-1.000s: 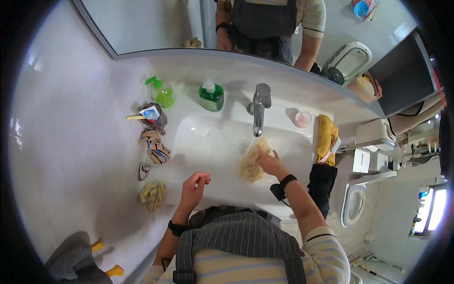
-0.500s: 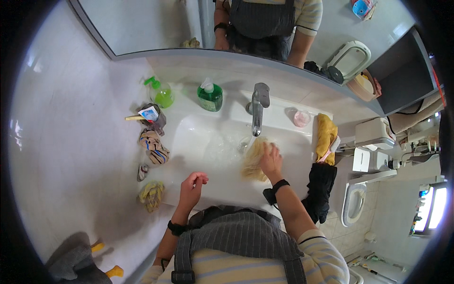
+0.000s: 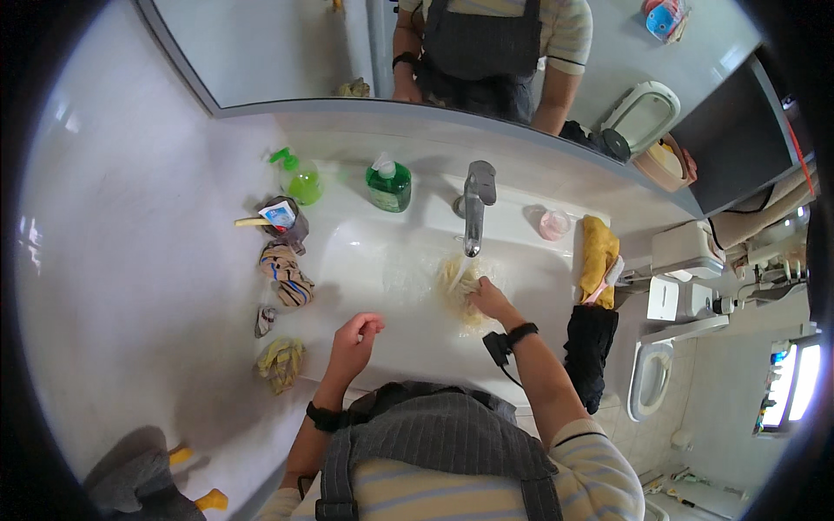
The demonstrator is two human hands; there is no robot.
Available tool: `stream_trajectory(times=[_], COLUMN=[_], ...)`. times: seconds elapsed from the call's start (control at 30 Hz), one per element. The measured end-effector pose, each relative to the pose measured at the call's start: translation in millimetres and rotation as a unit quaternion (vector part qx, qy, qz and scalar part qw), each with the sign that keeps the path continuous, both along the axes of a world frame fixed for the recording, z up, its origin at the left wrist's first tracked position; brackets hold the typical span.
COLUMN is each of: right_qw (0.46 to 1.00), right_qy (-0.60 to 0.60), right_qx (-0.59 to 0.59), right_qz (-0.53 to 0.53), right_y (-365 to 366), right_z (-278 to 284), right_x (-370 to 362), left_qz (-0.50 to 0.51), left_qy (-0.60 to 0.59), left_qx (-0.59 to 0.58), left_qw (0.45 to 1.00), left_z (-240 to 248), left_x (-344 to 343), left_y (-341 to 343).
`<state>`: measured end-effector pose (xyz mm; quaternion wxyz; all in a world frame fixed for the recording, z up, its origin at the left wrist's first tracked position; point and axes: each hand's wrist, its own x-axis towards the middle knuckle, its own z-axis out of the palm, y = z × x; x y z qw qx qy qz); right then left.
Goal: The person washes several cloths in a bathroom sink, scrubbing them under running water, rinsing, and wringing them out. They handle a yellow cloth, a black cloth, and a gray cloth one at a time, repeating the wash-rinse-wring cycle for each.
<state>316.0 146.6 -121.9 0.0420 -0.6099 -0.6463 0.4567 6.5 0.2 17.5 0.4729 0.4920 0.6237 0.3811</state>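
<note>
"How are the hands posed?"

"The right hand [image 3: 492, 300] reaches down into the sink [image 3: 417, 349], fingers closed on the cloth [image 3: 454, 291]. The left hand [image 3: 356, 337] hovers over the sink's left side, bent at the wrist, fingers curled narrow around nothing."

"And the cloth?"

"Pale yellow, wet, bunched below the faucet [image 3: 476, 208]."

"Containers?"

"The clear pump bottle [image 3: 304, 186] holds light-green liquid; a dark cup [image 3: 296, 233] holds a white-and-blue tube [image 3: 277, 214]."

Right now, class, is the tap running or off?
Running: a stream of water falls from the tap onto the cloth at the right hand.
</note>
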Motion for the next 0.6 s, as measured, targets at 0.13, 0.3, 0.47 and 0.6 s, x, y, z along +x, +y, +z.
stream_trajectory(times=[0.13,0.3,0.47,0.6], right_qw=[0.963,0.887,0.850,0.815], right_qy=[0.267,0.456,0.523,0.559], right_qx=[0.029,-0.043,0.014,0.095], right_qz=[0.019,-0.052,-0.065,-0.120], right_y=[-28.1,-47.4,-45.1,-39.9], right_z=[63.1,130.2,152.5,157.6], right_x=[-6.1,-20.1,-17.3,-34.3], left_qz=[-0.150,-0.270,-0.296,-0.216], left_qy=[0.113,0.144,-0.096,-0.288], left_qx=[0.120,0.210,0.041,-0.047], left_qw=[0.975,0.929,0.950,0.932], left_z=[8.0,-19.2,-18.8,-70.6], left_x=[15.7,74.3,98.8,93.7], left_y=[22.4,76.3,102.7,106.6])
